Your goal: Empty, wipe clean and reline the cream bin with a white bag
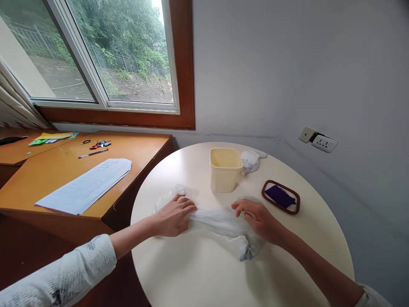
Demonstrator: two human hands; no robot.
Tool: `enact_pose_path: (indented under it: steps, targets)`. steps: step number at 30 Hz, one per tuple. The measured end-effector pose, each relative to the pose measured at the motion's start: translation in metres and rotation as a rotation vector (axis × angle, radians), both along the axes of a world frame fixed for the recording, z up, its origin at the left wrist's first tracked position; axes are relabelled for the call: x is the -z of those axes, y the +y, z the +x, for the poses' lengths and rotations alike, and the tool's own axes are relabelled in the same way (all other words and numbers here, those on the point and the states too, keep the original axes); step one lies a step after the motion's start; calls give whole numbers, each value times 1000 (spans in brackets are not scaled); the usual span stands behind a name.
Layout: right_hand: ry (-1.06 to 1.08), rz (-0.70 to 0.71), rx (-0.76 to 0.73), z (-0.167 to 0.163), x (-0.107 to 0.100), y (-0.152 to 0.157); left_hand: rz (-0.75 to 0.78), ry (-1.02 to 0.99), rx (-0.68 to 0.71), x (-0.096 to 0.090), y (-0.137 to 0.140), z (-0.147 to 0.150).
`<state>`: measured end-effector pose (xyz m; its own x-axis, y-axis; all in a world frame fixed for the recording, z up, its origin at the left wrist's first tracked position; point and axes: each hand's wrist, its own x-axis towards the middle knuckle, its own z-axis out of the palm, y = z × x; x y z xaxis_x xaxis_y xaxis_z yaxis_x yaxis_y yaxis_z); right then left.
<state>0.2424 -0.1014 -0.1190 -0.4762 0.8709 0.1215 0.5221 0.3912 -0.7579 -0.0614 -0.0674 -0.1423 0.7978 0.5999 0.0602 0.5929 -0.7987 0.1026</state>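
Observation:
A thin white plastic bag (220,222), translucent and crumpled, stretches across the near middle of the round table. My left hand (175,215) is closed on its left part, with the fingers curled down over the film. At the other end my right hand (259,221) has bent fingers around the bag's right side; parts of the grip are hidden. A bunched greyish end of the bag hangs toward me below the right hand. Beyond the bag stands a cream plastic bin (225,179), upright, touched by neither hand.
Behind the bin lies another crumpled white bag (251,161). A brown-rimmed oval tray (298,209) with purple material sits on the round table (204,281) at right. The wooden desk (140,147) at left bears papers (86,183), a pen (92,153) and keys (101,144).

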Motion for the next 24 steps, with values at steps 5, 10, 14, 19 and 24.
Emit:
enact_pose_path:
  steps: [5,10,14,19,24]
  targets:
    - [-147,64,-4,-25,5,-10,-40,-12,-22,-6,-15,11]
    - [-444,61,-168,-50,22,-20,-39,26,21,8,-20,21]
    - [-568,-37,-120,-53,37,-16,-47,71,-47,16,-21,29]
    - [-519,-32,-34,-34,44,-7,-27,114,-131,13,-19,28]
    - [-482,29,50,-12,43,1,9,142,-147,9,-13,17]
